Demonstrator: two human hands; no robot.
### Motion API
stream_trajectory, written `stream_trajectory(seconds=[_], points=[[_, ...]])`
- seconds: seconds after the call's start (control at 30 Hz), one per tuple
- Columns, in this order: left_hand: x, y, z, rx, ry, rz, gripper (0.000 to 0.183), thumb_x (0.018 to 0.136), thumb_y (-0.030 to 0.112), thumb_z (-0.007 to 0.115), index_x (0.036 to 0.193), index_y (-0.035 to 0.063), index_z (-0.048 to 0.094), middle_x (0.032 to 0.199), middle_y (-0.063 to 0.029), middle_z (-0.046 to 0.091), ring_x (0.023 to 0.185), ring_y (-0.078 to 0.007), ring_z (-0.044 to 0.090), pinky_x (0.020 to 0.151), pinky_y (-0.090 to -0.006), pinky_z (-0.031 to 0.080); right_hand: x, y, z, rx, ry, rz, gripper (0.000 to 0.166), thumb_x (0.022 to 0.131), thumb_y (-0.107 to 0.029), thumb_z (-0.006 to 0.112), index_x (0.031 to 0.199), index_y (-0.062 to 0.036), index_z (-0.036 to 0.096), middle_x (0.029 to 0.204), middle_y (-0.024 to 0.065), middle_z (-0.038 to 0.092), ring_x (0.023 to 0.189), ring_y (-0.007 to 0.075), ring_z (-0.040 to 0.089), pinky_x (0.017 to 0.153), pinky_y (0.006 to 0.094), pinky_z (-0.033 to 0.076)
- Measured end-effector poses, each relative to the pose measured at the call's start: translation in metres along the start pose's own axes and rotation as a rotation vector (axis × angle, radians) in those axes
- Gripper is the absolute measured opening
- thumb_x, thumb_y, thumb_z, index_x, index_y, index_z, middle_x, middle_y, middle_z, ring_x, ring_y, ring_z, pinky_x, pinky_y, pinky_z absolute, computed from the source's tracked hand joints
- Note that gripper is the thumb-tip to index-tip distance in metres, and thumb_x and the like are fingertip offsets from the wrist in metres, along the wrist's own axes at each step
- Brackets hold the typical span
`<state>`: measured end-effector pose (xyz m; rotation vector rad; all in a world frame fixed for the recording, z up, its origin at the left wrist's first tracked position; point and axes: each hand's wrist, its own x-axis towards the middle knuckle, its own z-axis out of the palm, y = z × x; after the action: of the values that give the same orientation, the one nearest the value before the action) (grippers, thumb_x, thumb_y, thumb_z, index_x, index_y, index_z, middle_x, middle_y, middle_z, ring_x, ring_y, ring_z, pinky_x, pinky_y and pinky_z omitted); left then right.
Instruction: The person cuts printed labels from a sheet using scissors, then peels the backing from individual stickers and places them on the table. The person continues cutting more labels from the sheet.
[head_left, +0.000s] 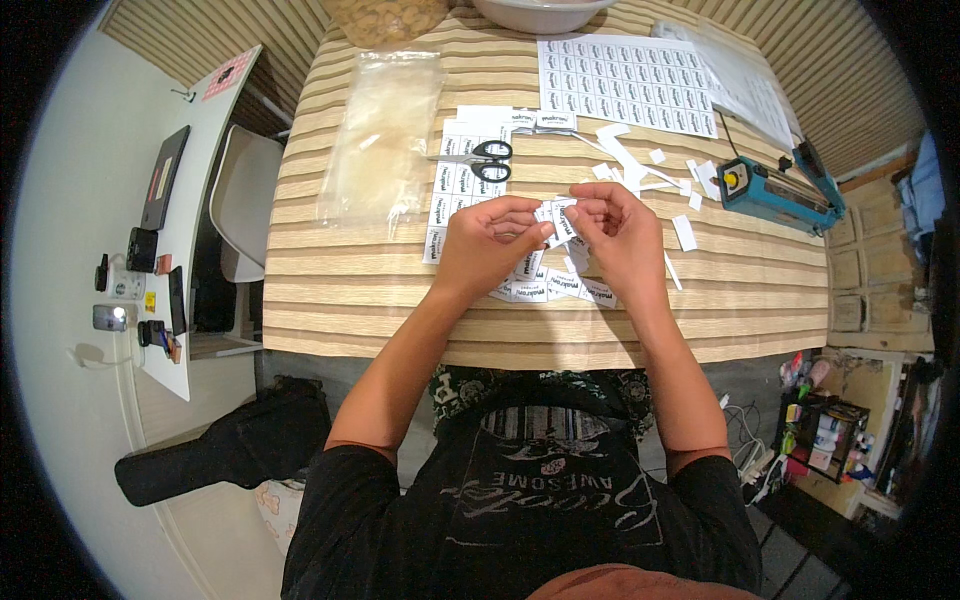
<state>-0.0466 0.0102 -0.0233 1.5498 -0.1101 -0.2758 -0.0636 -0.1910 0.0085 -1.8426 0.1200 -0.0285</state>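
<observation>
Between the fingertips of both hands are small white printed paper labels (559, 215). My left hand (499, 232) pinches them at the left edge, and my right hand (619, 229) grips them from the right with thumb and fingers. How many pieces are held cannot be told. Loose cut labels (531, 291) lie scattered on the table just below my hands. Beyond my left hand, black-handled scissors (491, 161) rest across partly cut label sheets (450, 196), blades pointing left. A small stack of labels (556, 121) sits past the scissors.
Clear plastic bags (386, 135) lie at left. A full label sheet (626, 82) is at the back, near a bowl (544, 13) and a bag of macaroni-like pieces (386, 19). Paper scraps (630, 165) and a teal impulse-type sealer (772, 195) are at right.
</observation>
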Motion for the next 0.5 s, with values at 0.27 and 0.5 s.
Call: stream_trajectory(seconds=[0.27,0.5], points=[[-0.0011,0.0070,-0.0005,-0.113,0.003,-0.046,0.032,0.100,0.008,0.081,0.127,-0.0071,0.074,0.103,-0.0120,0.082,0.090,-0.0130,0.077,0.080,-0.0248,0.063,-0.0029,-0.0023,0.0032,0.011,-0.020,-0.040,0.027,0.101,-0.009,0.077,0.127,0.0002,0.078,0.095,0.0081,0.080,0.081,0.0094,0.070,0.074,0.0255,0.058],[-0.0014,0.0082,-0.0010,-0.156,-0.044,-0.007,0.035,0.099,0.005,0.081,0.132,-0.0050,0.073,0.107,-0.0122,0.081,0.091,-0.0123,0.077,0.081,-0.0242,0.063,-0.0044,-0.0051,0.0083,0.157,-0.039,0.040,0.026,0.103,-0.009,0.075,0.127,0.0005,0.077,0.094,0.0070,0.079,0.073,0.0071,0.068,0.066,0.0239,0.056]])
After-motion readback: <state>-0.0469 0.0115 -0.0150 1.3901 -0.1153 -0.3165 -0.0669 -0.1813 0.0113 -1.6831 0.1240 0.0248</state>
